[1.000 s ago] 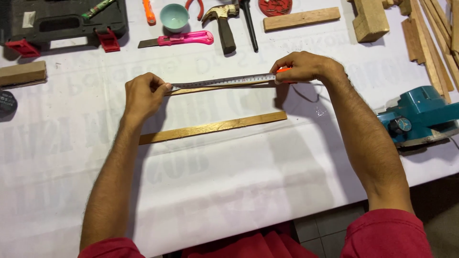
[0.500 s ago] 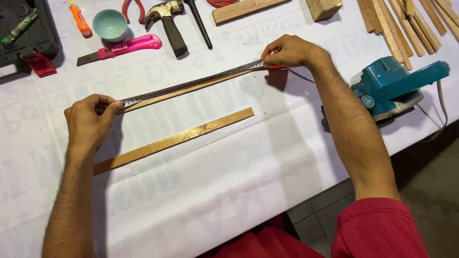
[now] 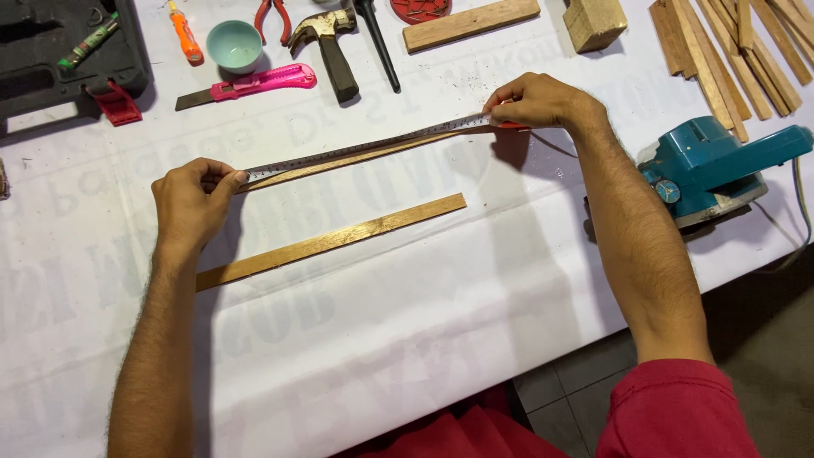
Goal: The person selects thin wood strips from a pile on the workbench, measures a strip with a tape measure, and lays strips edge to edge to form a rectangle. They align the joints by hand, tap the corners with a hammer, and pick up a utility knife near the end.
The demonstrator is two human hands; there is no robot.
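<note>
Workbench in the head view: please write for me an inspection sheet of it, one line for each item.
Surface: table under a white printed sheet, faint mirrored lettering.
Job's things: steel ruler stretched along the upper wood strip; a second wood strip lies apart, nearer the person.
Clutter: pink utility knife, hammer, teal bowl, red-handled pliers, orange screwdriver, black tool case, wood block, wood slats.
Hands: left hand pinches the ruler's near end; right hand holds the far end with something red.
Cables: power cord runs from the teal power tool over the table edge.
Surroundings: tiled floor, red clothing.
</note>
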